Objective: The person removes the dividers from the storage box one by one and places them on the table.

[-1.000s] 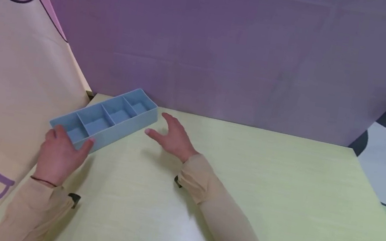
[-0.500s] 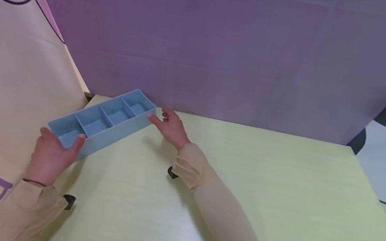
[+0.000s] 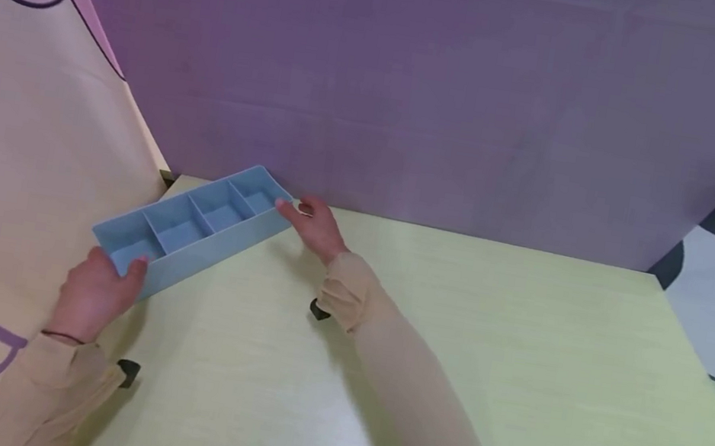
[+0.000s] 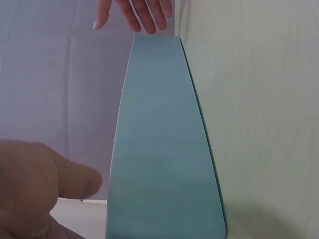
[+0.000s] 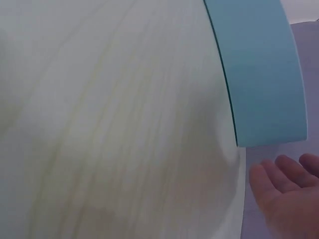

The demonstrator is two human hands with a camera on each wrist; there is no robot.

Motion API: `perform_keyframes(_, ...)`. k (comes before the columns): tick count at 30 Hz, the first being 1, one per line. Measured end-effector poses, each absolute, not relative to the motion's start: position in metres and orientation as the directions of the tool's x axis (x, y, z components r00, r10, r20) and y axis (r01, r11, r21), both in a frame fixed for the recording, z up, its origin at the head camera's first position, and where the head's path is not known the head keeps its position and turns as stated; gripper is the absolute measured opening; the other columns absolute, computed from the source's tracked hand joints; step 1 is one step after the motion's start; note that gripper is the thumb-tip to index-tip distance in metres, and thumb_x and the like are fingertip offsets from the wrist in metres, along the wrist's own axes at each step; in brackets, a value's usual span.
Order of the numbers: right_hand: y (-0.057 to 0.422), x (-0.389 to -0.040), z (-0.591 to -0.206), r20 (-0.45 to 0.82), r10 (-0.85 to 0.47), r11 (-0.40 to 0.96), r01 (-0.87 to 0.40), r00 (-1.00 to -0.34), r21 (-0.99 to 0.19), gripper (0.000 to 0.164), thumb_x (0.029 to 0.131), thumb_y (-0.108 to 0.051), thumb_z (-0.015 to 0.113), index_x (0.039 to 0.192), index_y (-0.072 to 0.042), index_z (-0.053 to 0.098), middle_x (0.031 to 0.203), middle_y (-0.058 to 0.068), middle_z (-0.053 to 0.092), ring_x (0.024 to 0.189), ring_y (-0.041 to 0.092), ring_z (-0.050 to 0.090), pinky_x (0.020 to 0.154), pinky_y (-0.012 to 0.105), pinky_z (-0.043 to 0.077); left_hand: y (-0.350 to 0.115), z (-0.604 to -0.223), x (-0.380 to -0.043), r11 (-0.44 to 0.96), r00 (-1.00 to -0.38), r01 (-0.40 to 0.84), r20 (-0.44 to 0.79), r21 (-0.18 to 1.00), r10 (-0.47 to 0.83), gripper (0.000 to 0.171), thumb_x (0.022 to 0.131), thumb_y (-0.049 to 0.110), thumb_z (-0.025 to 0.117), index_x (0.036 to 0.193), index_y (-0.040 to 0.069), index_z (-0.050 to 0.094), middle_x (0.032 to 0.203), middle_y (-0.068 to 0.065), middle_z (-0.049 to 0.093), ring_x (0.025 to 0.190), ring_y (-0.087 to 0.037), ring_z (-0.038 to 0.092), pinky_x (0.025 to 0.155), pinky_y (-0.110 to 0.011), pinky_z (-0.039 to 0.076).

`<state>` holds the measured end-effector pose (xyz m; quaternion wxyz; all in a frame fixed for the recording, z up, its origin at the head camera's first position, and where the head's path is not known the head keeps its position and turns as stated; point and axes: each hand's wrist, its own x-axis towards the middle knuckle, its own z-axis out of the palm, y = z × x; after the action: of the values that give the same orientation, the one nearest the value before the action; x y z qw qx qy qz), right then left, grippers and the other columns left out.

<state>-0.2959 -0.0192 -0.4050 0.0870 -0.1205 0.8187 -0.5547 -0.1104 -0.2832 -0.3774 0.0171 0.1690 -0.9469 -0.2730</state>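
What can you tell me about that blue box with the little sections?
The blue box is long and open-topped, seemingly smooth plastic, with three dividers making four compartments in a row; nothing shows inside. It is upright, slanting at the far left corner of the pale table. The left grip is at its near end, the right grip at its far end; whether either touches it is hard to tell.

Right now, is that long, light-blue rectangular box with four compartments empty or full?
Empty, as far as I can see: the long light-blue box shows only bare blue floors in its four compartments.
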Motion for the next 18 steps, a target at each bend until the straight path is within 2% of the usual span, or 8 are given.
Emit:
perform_keyframes(8, -0.025, -0.299, -0.407, -0.011, -0.285, 0.402, -0.109, -0.958, -0.909, 0.074, 0.087, -0.057, 0.057, 0.142, -0.011, 0.041, 0.144, 0.008, 0.044, 0.131, 0.025, 0.042, 0.102, 0.037, 0.039, -0.285, -0.381, -0.111, 0.822, -0.944, -0.3, -0.026, 0.484, -0.329, 0.06, 0.098, 0.033, 0.038, 0.104, -0.026, 0.036, 0.085, -0.042, 0.048, 0.079, -0.059, 0.052, 0.064, -0.06, 0.041)
perform_keyframes(13, -0.028, -0.298, -0.405, -0.033, -0.307, 0.378, -0.089, -0.951, -0.922, 0.077, 0.088, -0.056, 0.056, 0.146, -0.009, 0.036, 0.148, 0.008, 0.038, 0.133, 0.026, 0.04, 0.103, 0.038, 0.038, -0.286, -0.38, -0.111, 0.817, -0.948, -0.291, -0.036, 0.497, -0.316, 0.054, 0.099, 0.031, 0.036, 0.1, -0.023, 0.038, 0.082, -0.036, 0.048, 0.073, -0.051, 0.052, 0.059, -0.053, 0.041)
perform_keyframes(18, -0.034, -0.298, -0.406, -0.003, -0.328, 0.393, -0.134, -0.945, -0.91, 0.068, 0.092, -0.054, 0.052, 0.144, -0.01, 0.04, 0.145, 0.008, 0.041, 0.128, 0.024, 0.043, 0.102, 0.037, 0.039, -0.287, -0.381, -0.11, 0.801, -0.944, -0.311, -0.072, 0.511, -0.321, 0.049, 0.099, 0.028, 0.034, 0.099, -0.021, 0.04, 0.082, -0.033, 0.048, 0.071, -0.045, 0.052, 0.058, -0.05, 0.042)
